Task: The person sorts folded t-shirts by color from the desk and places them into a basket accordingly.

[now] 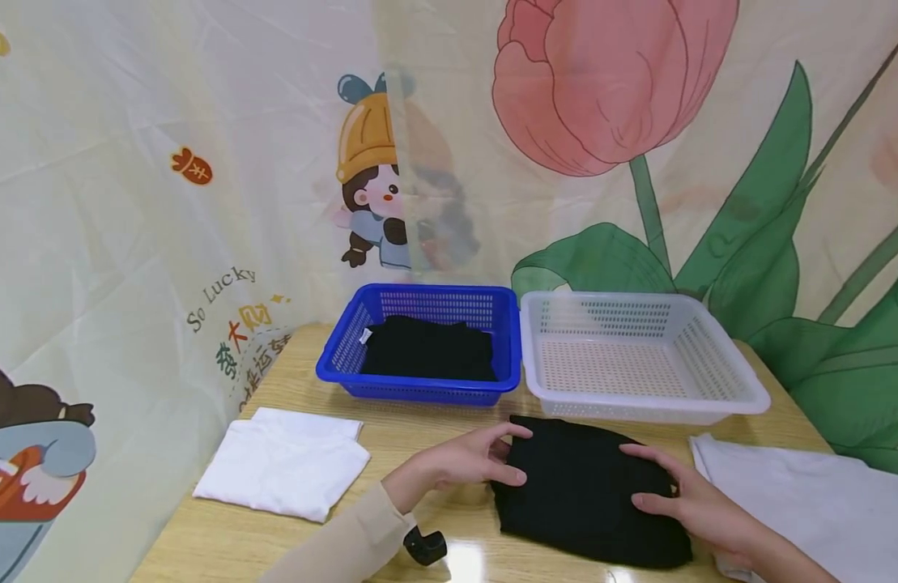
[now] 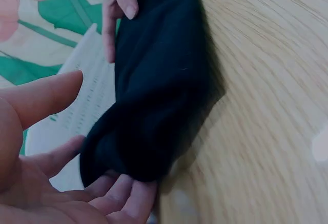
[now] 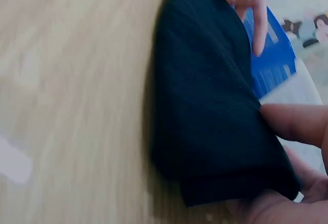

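Observation:
A folded black garment [image 1: 587, 494] lies on the wooden table [image 1: 419, 437] in front of me. My left hand [image 1: 508, 455] holds its left edge. In the left wrist view its fingers [image 2: 123, 196] are tucked under the cloth and the thumb [image 2: 46, 98] hovers above. My right hand [image 1: 641, 478] holds the right edge. The right wrist view shows its thumb [image 3: 294, 121] on top of the black garment [image 3: 210, 106] and fingers beneath.
Behind the garment stand a blue basket [image 1: 419, 301] holding another black garment [image 1: 427, 348] and a white basket [image 1: 638, 356] with nothing in it. A folded white cloth [image 1: 284, 463] lies at the left and a white cloth [image 1: 820, 502] at the right. Printed curtains close off the back.

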### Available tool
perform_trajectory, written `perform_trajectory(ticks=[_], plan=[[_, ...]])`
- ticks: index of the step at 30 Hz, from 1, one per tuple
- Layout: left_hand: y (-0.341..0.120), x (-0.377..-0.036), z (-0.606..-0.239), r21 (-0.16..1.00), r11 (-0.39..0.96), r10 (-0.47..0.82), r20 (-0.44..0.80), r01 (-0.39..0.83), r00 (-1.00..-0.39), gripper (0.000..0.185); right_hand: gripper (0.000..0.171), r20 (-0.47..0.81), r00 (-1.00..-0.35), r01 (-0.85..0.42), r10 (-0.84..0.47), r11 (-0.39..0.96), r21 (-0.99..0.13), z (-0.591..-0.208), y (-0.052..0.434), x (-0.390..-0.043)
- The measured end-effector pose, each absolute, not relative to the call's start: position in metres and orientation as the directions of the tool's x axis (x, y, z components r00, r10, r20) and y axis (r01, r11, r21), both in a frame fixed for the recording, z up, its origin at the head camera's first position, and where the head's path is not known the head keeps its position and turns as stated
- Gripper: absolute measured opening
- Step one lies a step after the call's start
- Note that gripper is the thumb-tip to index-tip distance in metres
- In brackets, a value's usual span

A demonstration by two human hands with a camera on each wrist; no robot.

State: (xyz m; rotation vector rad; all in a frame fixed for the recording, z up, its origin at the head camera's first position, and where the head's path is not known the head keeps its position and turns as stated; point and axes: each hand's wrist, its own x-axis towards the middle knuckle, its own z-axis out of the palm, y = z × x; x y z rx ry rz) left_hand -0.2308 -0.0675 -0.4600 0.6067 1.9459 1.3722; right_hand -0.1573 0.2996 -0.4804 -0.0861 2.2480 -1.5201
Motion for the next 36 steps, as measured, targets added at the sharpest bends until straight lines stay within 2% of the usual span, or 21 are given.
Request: perform_trajectory(ticks=[6, 15, 21, 28, 36], plan=[[-0.082, -0.231, -0.472, 0.932, 0.360, 0.668, -0.238, 0.027, -0.705, 0.061, 0.080, -0.281, -0.912, 0.171, -0.298, 0.346, -0.922, -0.487, 0.268, -0.159], [-0.109, -0.230, -0.476, 0.948, 0.317, 0.626, -0.188, 0.027, -0.757, 0.073, 0.083, -0.276, -0.912, 0.186, -0.304, 0.291, -0.938, -0.487, 0.223, -0.164], [-0.134, -0.230, -0.476, 0.963, 0.270, 0.633, -0.173, 0.005, -0.754, 0.074, 0.083, -0.212, -0.901, 0.177, -0.379, 0.125, -0.976, -0.491, 0.199, -0.167], [-0.169, -0.222, -0.448, 0.973, 0.225, 0.624, -0.187, -0.055, -0.759, 0.072, 0.081, -0.137, -0.897, 0.114, -0.420, 0.080, -0.990, -0.475, 0.173, -0.169], [-0.206, -0.215, -0.403, 0.966, 0.256, 0.597, -0.133, 0.030, -0.791, 0.070, 0.080, -0.057, -0.867, 0.081, -0.496, -0.027, -0.996, -0.433, 0.152, -0.173]])
